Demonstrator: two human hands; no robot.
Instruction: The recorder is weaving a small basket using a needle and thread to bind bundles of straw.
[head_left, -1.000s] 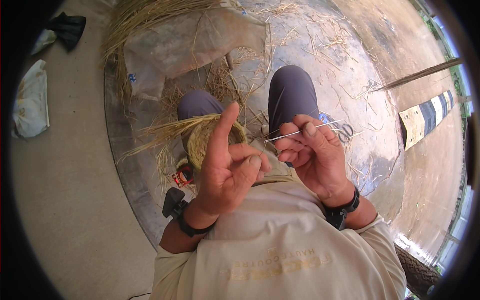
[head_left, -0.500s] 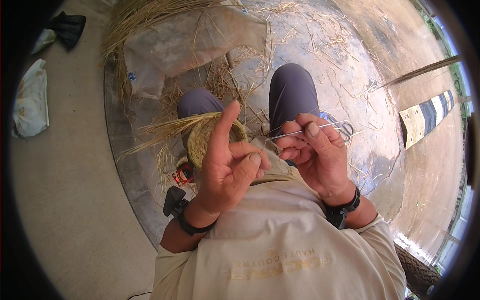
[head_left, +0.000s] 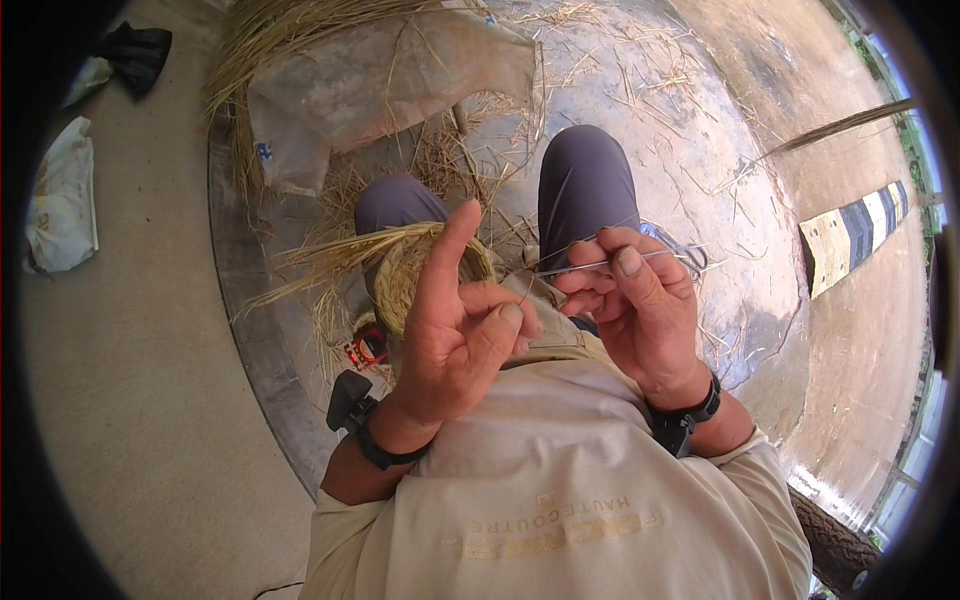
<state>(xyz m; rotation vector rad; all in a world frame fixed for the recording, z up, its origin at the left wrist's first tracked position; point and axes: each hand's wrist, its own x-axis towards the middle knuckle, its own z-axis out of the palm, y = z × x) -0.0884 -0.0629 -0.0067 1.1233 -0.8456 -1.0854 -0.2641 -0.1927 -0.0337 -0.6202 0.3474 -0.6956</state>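
Note:
In the head view my left hand (head_left: 459, 338) has its index finger raised, while thumb and middle finger pinch a fine thread (head_left: 525, 298). My right hand (head_left: 638, 330) holds a long, thin metal needle (head_left: 570, 269) between thumb and fingers, with the thread running across to it. A coiled straw basket (head_left: 408, 275) with loose straw ends (head_left: 310, 260) sits between my legs, partly hidden behind my left hand. Scissors (head_left: 697, 260) lie on the ground beyond my right hand, partly hidden.
A plastic sheet (head_left: 380, 75) with long straw (head_left: 250, 40) lies ahead among scattered stalks. A red object (head_left: 365, 347) is beside my left leg. Black (head_left: 135, 60) and white (head_left: 62, 210) bags lie at left. A striped bar (head_left: 850, 240) and a long straw bundle (head_left: 850, 125) are at right.
My right hand has shifted slightly to the right with the needle, away from my left hand. My left hand has risen very slightly and keeps its pinch.

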